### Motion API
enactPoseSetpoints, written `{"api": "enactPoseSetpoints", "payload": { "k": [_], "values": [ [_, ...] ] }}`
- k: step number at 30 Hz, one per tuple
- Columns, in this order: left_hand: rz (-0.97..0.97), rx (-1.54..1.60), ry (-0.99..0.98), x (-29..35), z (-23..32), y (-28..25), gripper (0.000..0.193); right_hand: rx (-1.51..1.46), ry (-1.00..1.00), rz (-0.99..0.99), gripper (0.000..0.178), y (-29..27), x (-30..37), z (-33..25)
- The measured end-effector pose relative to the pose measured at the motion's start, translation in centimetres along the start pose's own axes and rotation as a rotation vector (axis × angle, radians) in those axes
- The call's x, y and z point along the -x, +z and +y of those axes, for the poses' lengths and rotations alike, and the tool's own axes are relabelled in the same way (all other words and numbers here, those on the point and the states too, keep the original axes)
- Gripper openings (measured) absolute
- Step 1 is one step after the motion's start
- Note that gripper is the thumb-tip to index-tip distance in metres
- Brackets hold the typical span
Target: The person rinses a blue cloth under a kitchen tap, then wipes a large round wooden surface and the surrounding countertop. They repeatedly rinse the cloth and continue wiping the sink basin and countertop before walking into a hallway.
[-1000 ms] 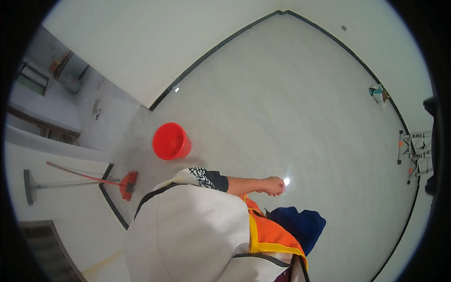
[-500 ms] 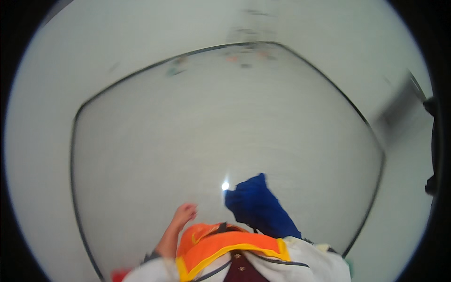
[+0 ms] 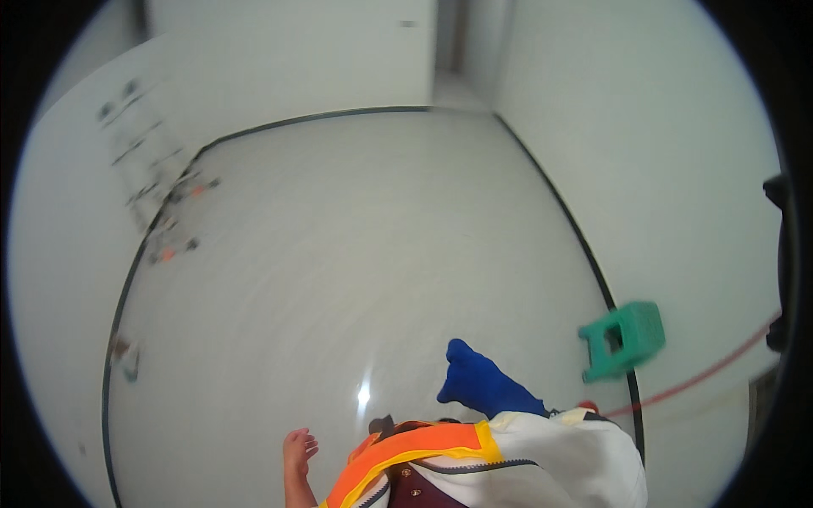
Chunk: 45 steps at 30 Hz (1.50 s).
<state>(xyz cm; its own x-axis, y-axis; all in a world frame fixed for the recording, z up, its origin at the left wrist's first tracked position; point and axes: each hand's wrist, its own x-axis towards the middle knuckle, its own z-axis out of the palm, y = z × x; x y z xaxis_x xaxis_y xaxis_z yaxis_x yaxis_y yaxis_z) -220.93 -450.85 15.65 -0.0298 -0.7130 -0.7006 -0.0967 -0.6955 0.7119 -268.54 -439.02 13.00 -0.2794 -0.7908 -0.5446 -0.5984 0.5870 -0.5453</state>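
Note:
My bare left hand [image 3: 301, 449] hangs low in front of my body, a little left of the orange vest. Its fingers are loosely bent and apart, with nothing visible in them. On the other side, a blue cloth cover [image 3: 491, 381] envelops my right hand and reaches up to the sleeve. Its end forms blunt lobes, and the fingers inside are hidden, so their grip does not show. Nothing touches the covered hand. A green plastic stool [image 3: 635, 339] stands to its right by the wall.
A pale floor [image 3: 364, 245] with dark edging spreads ahead. Against the left wall are a blurred metal rack [image 3: 140, 157] and small items with orange parts [image 3: 168, 252]. A doorway [image 3: 461, 80] opens at the far side. A red line [image 3: 711, 370] runs along the right wall.
My view has turned to the right. The rack has shifted leftward, while the green stool and doorway have come into sight. My left hand is lower and farther left in view.

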Motion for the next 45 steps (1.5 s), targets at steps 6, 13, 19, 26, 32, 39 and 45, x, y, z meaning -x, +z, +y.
{"api": "enactPoseSetpoints", "payload": {
  "k": [6, 13, 19, 26, 32, 39, 45],
  "values": [
    [-0.373, -0.197, 0.101, -14.7, 16.6, 14.1, 0.029, -0.125, 0.369, 0.252, 0.034, -6.9, -0.8, 3.9],
    [-0.644, -0.262, 0.1, -25.0, 28.2, 34.1, 0.025, -0.154, 0.556, 0.173, 0.036, -14.2, -12.2, 8.5],
    [-0.624, -0.209, -0.027, -30.7, 36.8, 41.5, 0.024, -0.119, 0.304, 0.213, 0.037, -30.1, -31.4, 4.0],
    [-0.409, -0.087, 0.002, -40.9, 46.5, 46.0, 0.026, -0.189, 0.008, 0.267, 0.038, -42.8, -51.9, -5.6],
    [-0.573, -0.125, 0.0, -52.5, 55.6, 57.5, 0.028, -0.135, 0.076, 0.29, 0.039, -51.0, -60.3, -7.3],
    [-1.087, -0.317, -0.032, -58.6, 68.6, 78.4, 0.031, -0.091, 0.141, 0.394, 0.041, -63.4, -64.1, -8.8],
    [-1.289, -0.221, -0.157, -62.5, 74.0, 94.8, 0.05, 0.254, -0.253, 0.444, 0.042, -75.0, -73.8, -11.7]
  ]
}}
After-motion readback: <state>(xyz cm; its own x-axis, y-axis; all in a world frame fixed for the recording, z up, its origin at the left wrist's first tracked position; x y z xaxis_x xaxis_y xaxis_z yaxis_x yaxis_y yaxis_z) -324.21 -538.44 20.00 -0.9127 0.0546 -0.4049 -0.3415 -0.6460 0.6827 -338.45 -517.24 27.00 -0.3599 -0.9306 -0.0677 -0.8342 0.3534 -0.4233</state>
